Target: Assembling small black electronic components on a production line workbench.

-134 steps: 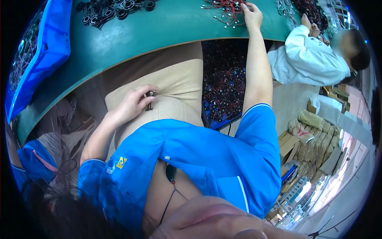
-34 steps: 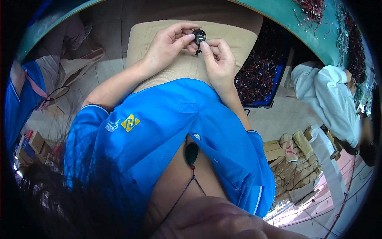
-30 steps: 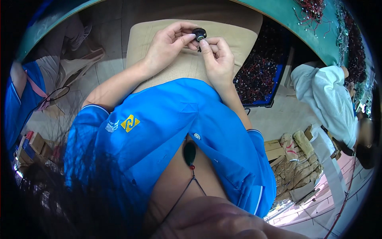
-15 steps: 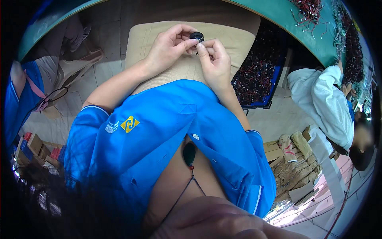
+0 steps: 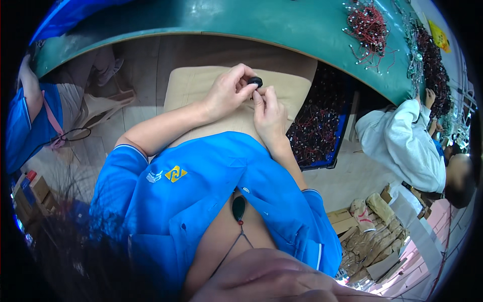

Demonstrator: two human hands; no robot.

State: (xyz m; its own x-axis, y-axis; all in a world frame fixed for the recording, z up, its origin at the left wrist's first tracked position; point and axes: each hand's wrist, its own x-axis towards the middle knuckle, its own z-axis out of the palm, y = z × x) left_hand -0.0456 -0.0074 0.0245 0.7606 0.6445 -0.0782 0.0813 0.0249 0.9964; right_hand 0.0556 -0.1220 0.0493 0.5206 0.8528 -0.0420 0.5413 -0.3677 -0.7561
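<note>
A small black round part (image 5: pixel 255 81) is pinched between the thumb and fingers of my left hand (image 5: pixel 229 94). Close against it, my right hand (image 5: pixel 270 111) has its thumb and fingertips pressed together just below the part. What those fingertips hold, if anything, is too small to make out. Both hands are above my lap, over beige fabric (image 5: pixel 193 83).
A green table (image 5: pixel 221 22) curves across the far side, with a pile of red wires (image 5: pixel 370 30) on it. Right of my lap stands a blue crate (image 5: pixel 338 146) of dark and red wired parts. People sit at left and right; cardboard (image 5: pixel 375 236) lies lower right.
The whole view has tilted, so more of the table shows and my hands sit lower in the picture. The black part stays in my left fingers, with my right fingertips still close to it.
</note>
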